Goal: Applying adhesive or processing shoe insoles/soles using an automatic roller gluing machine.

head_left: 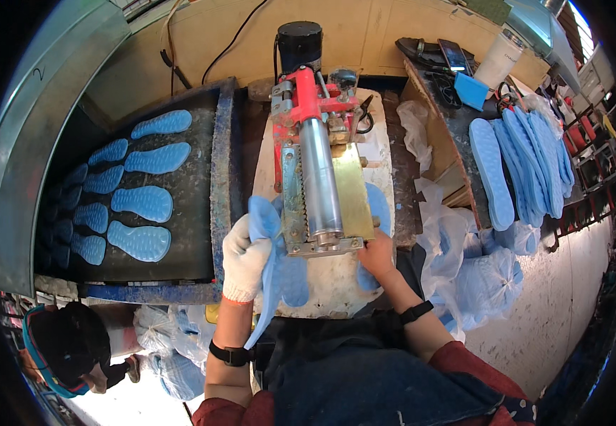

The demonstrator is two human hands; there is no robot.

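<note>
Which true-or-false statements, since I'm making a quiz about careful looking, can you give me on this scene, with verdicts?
1. The left hand wears a white glove. True.
2. The right hand is gloved too. False: it is bare.
3. The left hand holds a bent blue sole. True.
4. The blue soles on the dark surface at the left are piled in one stack. False: they are spread out in rows.
5. A white bottle stands on the dark table at the right. True.
</note>
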